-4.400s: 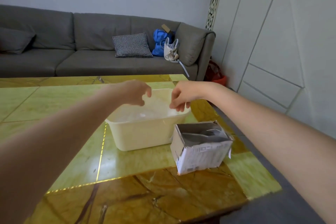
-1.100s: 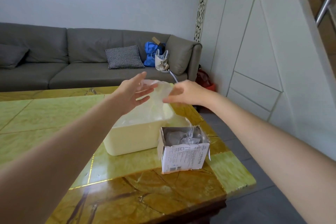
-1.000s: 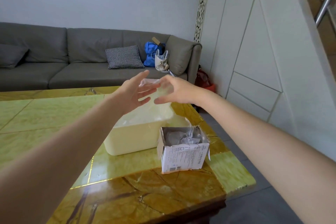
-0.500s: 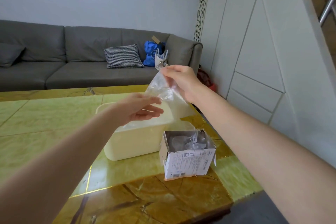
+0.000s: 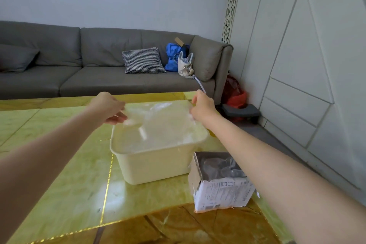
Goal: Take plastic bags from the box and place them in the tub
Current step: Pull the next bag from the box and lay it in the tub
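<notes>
While a thin, clear plastic bag [image 5: 158, 119] is stretched flat above the cream rectangular plastic tub [image 5: 156, 161], the task looks to be somewhere in its middle, with this bag out of the box and not yet let go. In the head view, the left hand [image 5: 108, 108] pinches the bag's edge above the tub's far left corner, and the right hand [image 5: 202, 108] grips the opposite edge above the tub's far right corner, so the sheet spans the tub's opening just over its rim. Both hands are closed on the film; neither is free. Whitish, glossy film seems to lie inside the tub under the held bag, which suggests earlier bags are already there, though how many I cannot tell. Just to the right of the tub, nearer the camera, stands the torn white cardboard box [image 5: 220, 182] with its top open; crumpled clear plastic shows inside it, so more bags appear to remain. Tub and box both sit on the yellow-green marble-patterned table [image 5: 69, 184]. What is left, by my reading, is lowering and releasing this bag into the tub, then returning to the box for the rest.
</notes>
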Demonstrator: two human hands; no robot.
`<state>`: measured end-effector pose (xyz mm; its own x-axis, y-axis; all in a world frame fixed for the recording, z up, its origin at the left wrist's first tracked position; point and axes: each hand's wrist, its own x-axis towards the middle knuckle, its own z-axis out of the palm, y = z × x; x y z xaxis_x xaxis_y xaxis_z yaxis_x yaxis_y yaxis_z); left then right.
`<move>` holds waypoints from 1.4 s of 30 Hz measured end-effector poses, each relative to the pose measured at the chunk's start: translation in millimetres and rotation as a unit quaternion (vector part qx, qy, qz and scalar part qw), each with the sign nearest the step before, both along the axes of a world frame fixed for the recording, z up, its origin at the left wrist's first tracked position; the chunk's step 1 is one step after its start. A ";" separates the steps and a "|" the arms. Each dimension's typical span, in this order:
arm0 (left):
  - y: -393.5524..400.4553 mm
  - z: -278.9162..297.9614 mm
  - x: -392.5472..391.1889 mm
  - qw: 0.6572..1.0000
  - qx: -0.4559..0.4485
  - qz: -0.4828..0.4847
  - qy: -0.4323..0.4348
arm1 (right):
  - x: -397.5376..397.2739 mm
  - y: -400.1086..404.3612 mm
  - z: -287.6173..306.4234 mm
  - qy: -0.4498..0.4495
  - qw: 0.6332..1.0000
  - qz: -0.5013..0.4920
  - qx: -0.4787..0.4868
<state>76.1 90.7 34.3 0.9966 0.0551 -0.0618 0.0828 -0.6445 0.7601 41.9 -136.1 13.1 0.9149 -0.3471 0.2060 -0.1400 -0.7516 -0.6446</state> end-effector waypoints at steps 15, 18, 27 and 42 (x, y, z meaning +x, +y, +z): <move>-53.4 -50.8 10.0 0.797 0.459 -0.387 0.063 | 16.8 24.0 -10.7 0.078 0.911 0.162 -0.371; -56.4 -53.0 13.2 0.787 0.481 -0.381 0.060 | 20.1 37.0 -8.4 0.172 0.897 0.277 -0.298; -47.7 -65.4 25.7 0.778 0.479 -0.378 0.149 | 31.4 32.0 -37.6 0.390 0.766 0.284 -0.424; -41.9 -6.9 -13.8 0.893 0.347 -0.263 -0.114 | 1.9 25.0 -1.6 0.269 0.903 0.299 -0.149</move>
